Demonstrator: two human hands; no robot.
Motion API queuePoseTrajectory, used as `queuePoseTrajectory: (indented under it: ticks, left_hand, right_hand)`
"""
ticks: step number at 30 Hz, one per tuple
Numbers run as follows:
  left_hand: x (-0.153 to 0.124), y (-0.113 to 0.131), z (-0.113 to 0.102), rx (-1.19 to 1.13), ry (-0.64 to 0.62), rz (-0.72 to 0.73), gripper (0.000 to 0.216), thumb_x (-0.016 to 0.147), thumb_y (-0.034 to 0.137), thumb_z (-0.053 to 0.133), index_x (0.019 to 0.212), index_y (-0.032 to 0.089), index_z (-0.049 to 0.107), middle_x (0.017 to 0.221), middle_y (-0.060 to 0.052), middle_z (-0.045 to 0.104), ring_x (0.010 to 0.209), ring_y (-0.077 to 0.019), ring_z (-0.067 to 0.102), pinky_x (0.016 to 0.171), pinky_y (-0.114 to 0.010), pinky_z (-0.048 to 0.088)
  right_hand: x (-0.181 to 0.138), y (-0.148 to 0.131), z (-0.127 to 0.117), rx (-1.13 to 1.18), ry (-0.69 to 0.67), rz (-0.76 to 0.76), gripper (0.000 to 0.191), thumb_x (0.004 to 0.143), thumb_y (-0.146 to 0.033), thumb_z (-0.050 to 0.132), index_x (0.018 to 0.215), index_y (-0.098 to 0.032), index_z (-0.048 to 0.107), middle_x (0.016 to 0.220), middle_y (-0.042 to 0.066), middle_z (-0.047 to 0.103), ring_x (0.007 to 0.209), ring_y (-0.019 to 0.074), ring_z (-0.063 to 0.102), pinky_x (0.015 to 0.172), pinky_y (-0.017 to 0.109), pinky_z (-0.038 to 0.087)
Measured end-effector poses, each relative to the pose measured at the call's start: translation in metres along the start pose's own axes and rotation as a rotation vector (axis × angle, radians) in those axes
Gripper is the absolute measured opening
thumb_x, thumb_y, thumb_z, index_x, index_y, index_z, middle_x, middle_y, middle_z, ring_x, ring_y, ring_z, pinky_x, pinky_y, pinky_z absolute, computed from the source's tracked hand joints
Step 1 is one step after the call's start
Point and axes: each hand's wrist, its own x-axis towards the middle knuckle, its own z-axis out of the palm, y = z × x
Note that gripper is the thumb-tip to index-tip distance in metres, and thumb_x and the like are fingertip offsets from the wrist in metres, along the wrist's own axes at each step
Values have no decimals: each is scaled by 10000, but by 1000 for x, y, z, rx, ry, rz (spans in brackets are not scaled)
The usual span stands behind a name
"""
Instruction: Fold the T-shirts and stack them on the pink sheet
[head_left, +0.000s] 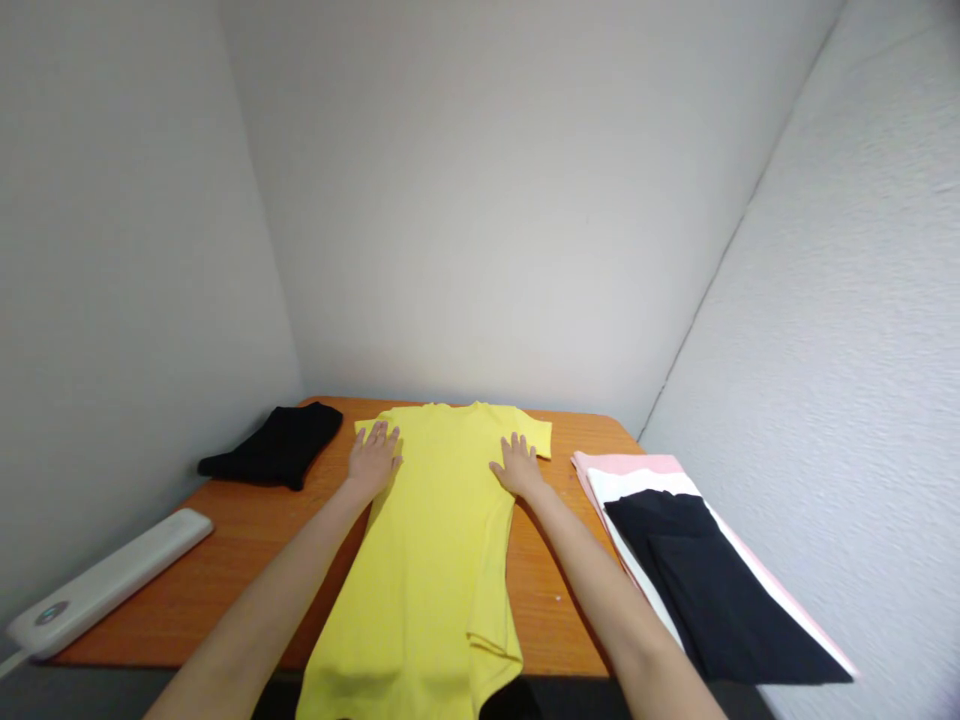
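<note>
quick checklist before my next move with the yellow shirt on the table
1. Left hand flat on the yellow shirt by its left sleeve: ok.
2. Right hand flat near the right sleeve: ok.
3. Shirt spread smooth: not ok, hem edge is folded over at lower right.
4. Shirt fully on the table: not ok, the hem hangs over the near edge.
5. Black garment and folded stack apart from the shirt: ok.

One yellow shirt [427, 540], one black garment [277, 447], one stack of three folded garments [705, 560], one white device [105, 583], two hands.
</note>
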Motion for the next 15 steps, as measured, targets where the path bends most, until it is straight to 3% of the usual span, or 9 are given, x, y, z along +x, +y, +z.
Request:
queuePoseTrajectory:
  ticks: [3,5,7,10,15]
  left_hand:
    - [-36,6,-15,10,83,-22,495,950,318,376,1379,81,442,1483,-222,403,1397,-327,328,1126,-490,220]
    - [-74,5,-20,-9,117,-77,453,961,362,335,1223,73,564,1283,-220,574,1223,-317,507,1023,-439,358]
    - [-115,4,-24,-10,107,-159,466,968,406,289,1054,100,630,1066,-176,646,1031,-298,582,897,-405,423]
    - [-165,9,-27,48,34,-287,485,961,453,279,907,142,647,937,-142,648,928,-305,583,821,-404,426]
    - [-192,28,-29,103,-113,-340,452,939,475,334,900,141,636,947,-157,651,955,-345,585,792,-422,428]
  right_hand:
    - [-37,-9,-7,42,97,-22,491,960,-378,451,1362,-98,482,1434,193,441,1306,284,415,1040,357,295]
    - [-73,-10,-6,75,175,-21,331,957,-364,465,1105,-117,630,1133,159,642,1040,252,593,864,308,395]
    - [-110,-8,-1,79,209,30,296,963,-367,459,872,-155,645,876,109,675,816,234,624,692,295,390]
    - [-153,-10,10,95,169,111,401,993,-387,403,696,-194,590,701,71,645,664,220,601,575,299,317]
    - [-174,-29,27,223,78,121,403,978,-424,444,649,-210,539,680,55,641,652,204,598,562,282,302]
